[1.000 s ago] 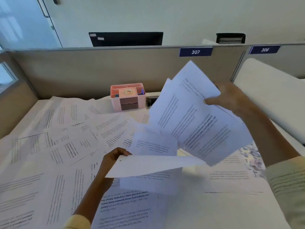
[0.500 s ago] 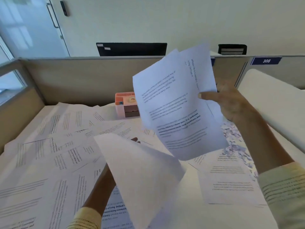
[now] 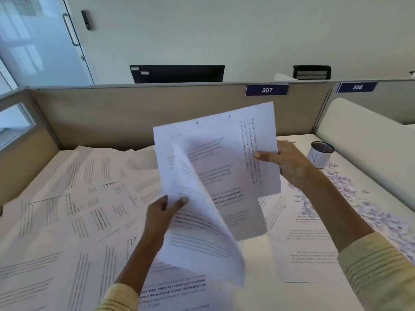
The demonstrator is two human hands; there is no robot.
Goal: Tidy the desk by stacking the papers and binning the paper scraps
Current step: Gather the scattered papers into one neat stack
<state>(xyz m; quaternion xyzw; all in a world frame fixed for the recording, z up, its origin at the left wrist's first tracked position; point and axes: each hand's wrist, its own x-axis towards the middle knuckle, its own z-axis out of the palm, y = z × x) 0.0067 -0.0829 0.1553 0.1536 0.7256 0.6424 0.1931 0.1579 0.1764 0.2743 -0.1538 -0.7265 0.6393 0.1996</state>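
Both hands hold printed sheets up above the desk. My right hand (image 3: 289,163) grips the right edge of a small bundle of held papers (image 3: 226,158), which stands nearly upright. My left hand (image 3: 164,212) pinches a single curling sheet (image 3: 195,234) at its left edge, laid against the front of the bundle. Many loose printed papers (image 3: 74,209) lie spread over the white desk (image 3: 265,297), overlapping each other. A band of small paper scraps (image 3: 363,205) lies along the right side of the desk, beyond my right forearm.
A small white cup-shaped bin with a dark rim (image 3: 320,154) stands at the back right, behind my right hand. Beige partitions (image 3: 125,115) wall the desk at the back and left. A white padded divider (image 3: 368,144) borders the right side.
The left hand has swung its sheet up from below and brought it against the bundle in the right hand. The view has tilted, and the bin has come into sight.
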